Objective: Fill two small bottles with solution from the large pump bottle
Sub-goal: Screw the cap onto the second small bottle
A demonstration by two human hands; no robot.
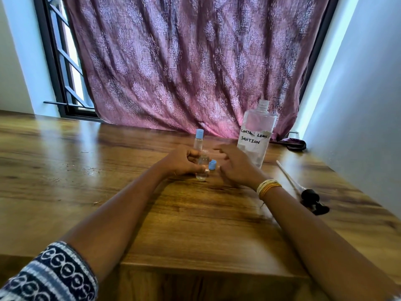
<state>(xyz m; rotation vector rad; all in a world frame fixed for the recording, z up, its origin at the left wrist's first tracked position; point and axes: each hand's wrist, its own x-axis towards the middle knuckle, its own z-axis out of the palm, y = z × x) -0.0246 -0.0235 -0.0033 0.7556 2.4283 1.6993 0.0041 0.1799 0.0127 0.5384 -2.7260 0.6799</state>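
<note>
My left hand (pixel 183 161) grips a small clear uncapped bottle (pixel 202 168) standing on the wooden table (pixel 195 224). Its blue cap (pixel 212 164) lies just to the right of it. Behind stands a second small bottle (pixel 198 141) with a blue cap on. My right hand (pixel 235 164) hovers with fingers spread, blurred, right of the loose cap and holding nothing. The large clear bottle (pixel 256 135) labelled "contact lens solution" stands open-necked at the back right. Its black pump head with white tube (pixel 303 192) lies on the table at right.
A purple patterned curtain (pixel 191 61) hangs behind the table. A dark cloth (pixel 291 143) lies at the back right corner. The wall (pixel 358 105) runs close along the table's right edge. A window frame (pixel 58 61) is at the back left.
</note>
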